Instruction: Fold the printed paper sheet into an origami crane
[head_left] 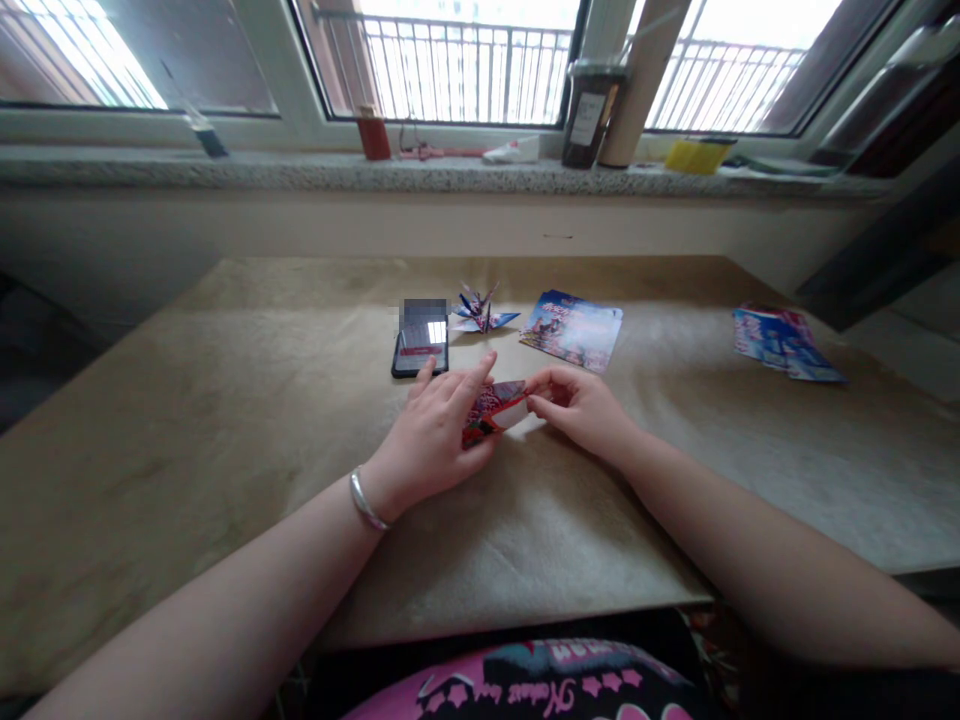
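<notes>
A: Looking across a tan worktop (225,450) toward a speckled sill (262,178). Lying where, with respect to the edges?

B: Resting between near and far edges, well in from both far corners: folded paper (495,402).

A: Gripping how?

B: Covering the left end with the left hand (442,430), palm down, fingers extended, hiding any pinch beneath, hence impossible to tell; pinching the right end between closed thumb and fingertips of the right hand (574,405).

A: Working best by what means?

B: Probably shaping a fold: ideally pinning the left end, lining up edges before creasing, pressing outward without tugging at the tip.

A: Appearing how?

B: Showing red and dark print, with a white patch toward the right; echoing the pointed paper figure (486,320) nearer the far edge.
</notes>
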